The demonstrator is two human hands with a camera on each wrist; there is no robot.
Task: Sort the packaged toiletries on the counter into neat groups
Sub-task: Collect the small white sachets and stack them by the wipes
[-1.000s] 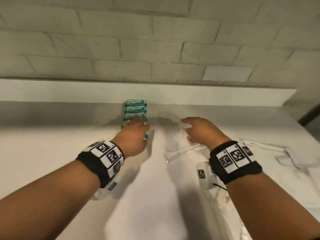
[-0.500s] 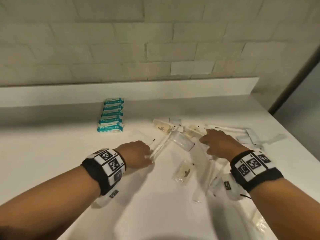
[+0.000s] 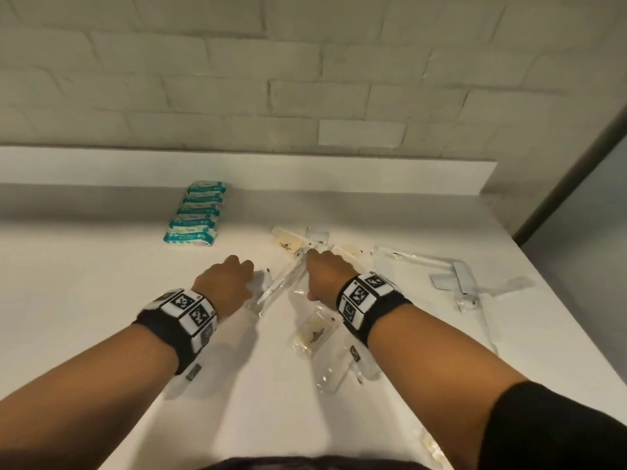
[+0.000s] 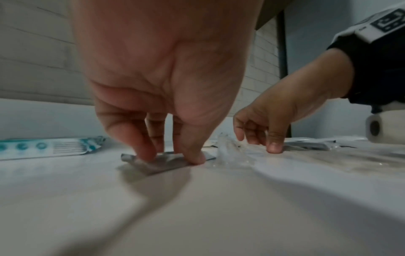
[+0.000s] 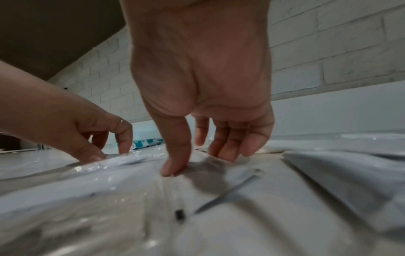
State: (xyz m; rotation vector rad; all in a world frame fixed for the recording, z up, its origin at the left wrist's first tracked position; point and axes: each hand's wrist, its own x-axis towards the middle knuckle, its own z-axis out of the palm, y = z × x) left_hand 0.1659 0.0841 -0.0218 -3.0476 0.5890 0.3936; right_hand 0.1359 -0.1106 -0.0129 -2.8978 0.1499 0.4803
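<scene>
A: What moved?
B: Left hand left the teal packs and now pinches a flat sachet. Right hand shifted leftward over the clear wrappers.

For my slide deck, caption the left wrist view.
Left hand pinches a flat grey sachet on the white counter.

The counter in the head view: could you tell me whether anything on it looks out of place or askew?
Yes. The teal packets sit in a neat row near the back ledge, but the clear-wrapped items lie scattered and overlapping at odd angles around the right hand. The left hand pinches a small flat sachet.
</scene>
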